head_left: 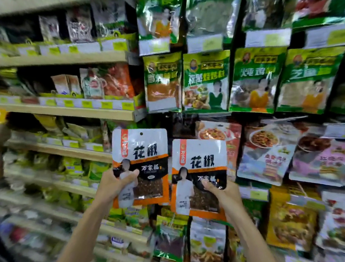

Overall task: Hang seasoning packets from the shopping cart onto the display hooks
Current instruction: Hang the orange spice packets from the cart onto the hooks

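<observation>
the left hand (117,185) grips the left packet (143,149) and the right hand (225,195) the right packet (200,160), fingers (132,174) curled round their lower parts, held up before the hanging display (173,122). best to square each top hole to a free hook first.

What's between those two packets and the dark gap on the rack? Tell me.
Nothing visible. The left packet and right packet sit just below the dark gap; a red packet hangs beside it. No hook can be made out.
</observation>
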`<control>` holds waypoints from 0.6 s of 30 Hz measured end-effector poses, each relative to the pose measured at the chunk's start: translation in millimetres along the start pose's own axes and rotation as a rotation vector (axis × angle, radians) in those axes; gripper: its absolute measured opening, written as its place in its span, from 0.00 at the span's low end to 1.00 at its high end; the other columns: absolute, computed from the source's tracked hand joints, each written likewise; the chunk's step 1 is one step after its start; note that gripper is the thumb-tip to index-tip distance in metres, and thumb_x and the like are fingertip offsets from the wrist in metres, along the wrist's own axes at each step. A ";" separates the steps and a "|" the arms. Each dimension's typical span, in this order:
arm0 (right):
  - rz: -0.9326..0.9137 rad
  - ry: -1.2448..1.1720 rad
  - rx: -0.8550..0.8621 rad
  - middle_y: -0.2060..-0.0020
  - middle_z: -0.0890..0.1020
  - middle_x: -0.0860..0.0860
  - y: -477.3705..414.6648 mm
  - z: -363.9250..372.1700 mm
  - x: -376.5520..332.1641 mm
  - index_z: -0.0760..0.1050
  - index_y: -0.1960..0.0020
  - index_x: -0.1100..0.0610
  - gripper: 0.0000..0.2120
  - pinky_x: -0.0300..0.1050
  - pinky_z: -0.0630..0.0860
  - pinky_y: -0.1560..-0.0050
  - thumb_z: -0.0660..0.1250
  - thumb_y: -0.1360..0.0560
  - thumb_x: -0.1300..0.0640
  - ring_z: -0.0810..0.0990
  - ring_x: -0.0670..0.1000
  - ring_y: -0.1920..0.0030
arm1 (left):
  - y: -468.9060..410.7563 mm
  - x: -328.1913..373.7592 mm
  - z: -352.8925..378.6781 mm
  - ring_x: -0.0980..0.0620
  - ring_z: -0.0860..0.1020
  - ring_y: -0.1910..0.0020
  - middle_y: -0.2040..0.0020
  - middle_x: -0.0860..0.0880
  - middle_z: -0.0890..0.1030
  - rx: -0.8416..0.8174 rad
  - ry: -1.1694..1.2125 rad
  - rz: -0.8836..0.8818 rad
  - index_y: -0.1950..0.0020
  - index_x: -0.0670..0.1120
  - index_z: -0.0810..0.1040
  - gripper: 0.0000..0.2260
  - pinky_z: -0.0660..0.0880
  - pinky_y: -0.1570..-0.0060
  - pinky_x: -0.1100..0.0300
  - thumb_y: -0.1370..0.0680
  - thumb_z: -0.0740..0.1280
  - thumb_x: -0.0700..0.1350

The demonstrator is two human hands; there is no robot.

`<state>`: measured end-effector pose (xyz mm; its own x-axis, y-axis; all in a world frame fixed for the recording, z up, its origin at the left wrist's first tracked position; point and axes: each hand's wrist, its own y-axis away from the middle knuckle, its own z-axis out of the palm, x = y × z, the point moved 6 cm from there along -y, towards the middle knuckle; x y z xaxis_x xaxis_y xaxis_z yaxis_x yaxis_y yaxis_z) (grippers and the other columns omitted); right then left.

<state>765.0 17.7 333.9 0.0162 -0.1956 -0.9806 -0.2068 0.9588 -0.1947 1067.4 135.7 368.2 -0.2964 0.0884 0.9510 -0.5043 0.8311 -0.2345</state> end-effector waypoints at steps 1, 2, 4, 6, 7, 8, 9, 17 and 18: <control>0.007 -0.005 -0.007 0.51 0.83 0.48 -6.2 13.0 0.0 0.79 0.48 0.50 0.16 0.51 0.74 0.44 0.76 0.33 0.48 0.80 0.52 0.46 | -7.5 -4.0 -10.2 0.49 0.70 0.65 0.66 0.44 0.70 0.007 0.003 -0.005 0.63 0.46 0.70 0.24 0.67 0.64 0.50 0.39 0.76 0.61; 0.019 -0.014 -0.014 0.47 0.82 0.48 -13.0 24.9 -0.4 0.77 0.44 0.50 0.20 0.52 0.73 0.41 0.76 0.33 0.46 0.78 0.53 0.43 | -14.2 -6.7 -18.2 0.49 0.69 0.67 0.69 0.44 0.69 0.011 0.003 -0.007 0.65 0.45 0.68 0.25 0.67 0.65 0.49 0.39 0.76 0.62; 0.035 -0.029 -0.029 0.42 0.79 0.46 -30.6 45.2 -0.4 0.75 0.40 0.49 0.25 0.52 0.71 0.38 0.76 0.33 0.44 0.75 0.54 0.38 | -29.2 -13.3 -31.7 0.49 0.72 0.68 0.69 0.43 0.71 0.029 0.003 -0.010 0.65 0.44 0.69 0.27 0.71 0.64 0.46 0.41 0.76 0.64; 0.037 -0.031 -0.037 0.42 0.77 0.42 -50.1 62.2 -3.2 0.73 0.37 0.50 0.27 0.50 0.71 0.38 0.76 0.32 0.45 0.74 0.50 0.37 | -43.3 -16.9 -40.2 0.43 0.78 0.62 0.62 0.36 0.77 0.055 -0.002 -0.007 0.59 0.36 0.73 0.33 0.73 0.60 0.41 0.41 0.77 0.64; 0.037 -0.033 -0.043 0.45 0.79 0.41 -60.9 69.7 -3.4 0.74 0.39 0.51 0.24 0.44 0.73 0.41 0.75 0.32 0.47 0.76 0.46 0.41 | -51.2 -18.6 -43.4 0.39 0.79 0.57 0.57 0.31 0.77 0.065 0.002 -0.004 0.54 0.31 0.74 0.36 0.74 0.58 0.40 0.39 0.77 0.63; 0.035 -0.028 -0.035 0.52 0.83 0.38 -71.4 75.6 -4.7 0.77 0.45 0.50 0.17 0.34 0.75 0.49 0.75 0.31 0.48 0.79 0.38 0.49 | -58.9 -19.9 -46.0 0.38 0.78 0.57 0.56 0.30 0.77 0.070 0.004 0.005 0.53 0.30 0.74 0.37 0.74 0.59 0.41 0.39 0.77 0.63; 0.036 -0.021 -0.036 0.62 0.83 0.34 -81.3 81.1 -5.6 0.78 0.53 0.48 0.09 0.26 0.74 0.60 0.75 0.30 0.50 0.79 0.33 0.59 | -65.5 -19.7 -47.4 0.40 0.76 0.61 0.61 0.33 0.76 0.082 0.008 0.014 0.58 0.34 0.75 0.34 0.72 0.62 0.44 0.40 0.77 0.63; 0.036 -0.088 -0.071 0.71 0.81 0.32 -145.8 111.6 -5.1 0.76 0.60 0.46 0.06 0.27 0.72 0.71 0.74 0.29 0.52 0.80 0.33 0.64 | -105.8 -25.6 -39.5 0.46 0.74 0.62 0.64 0.40 0.73 0.087 0.042 0.027 0.61 0.41 0.72 0.21 0.72 0.61 0.48 0.36 0.75 0.56; 0.041 -0.094 -0.090 0.72 0.80 0.32 -150.9 114.3 -4.0 0.75 0.59 0.46 0.07 0.25 0.71 0.73 0.74 0.28 0.52 0.79 0.30 0.66 | -109.4 -26.3 -37.2 0.46 0.74 0.63 0.65 0.41 0.73 0.087 0.045 0.037 0.62 0.42 0.71 0.19 0.71 0.61 0.50 0.35 0.75 0.53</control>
<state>908.0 -102.6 364.3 0.0966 -0.1329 -0.9864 -0.2956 0.9425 -0.1559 1160.6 62.9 376.3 -0.2807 0.1447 0.9488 -0.5624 0.7763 -0.2847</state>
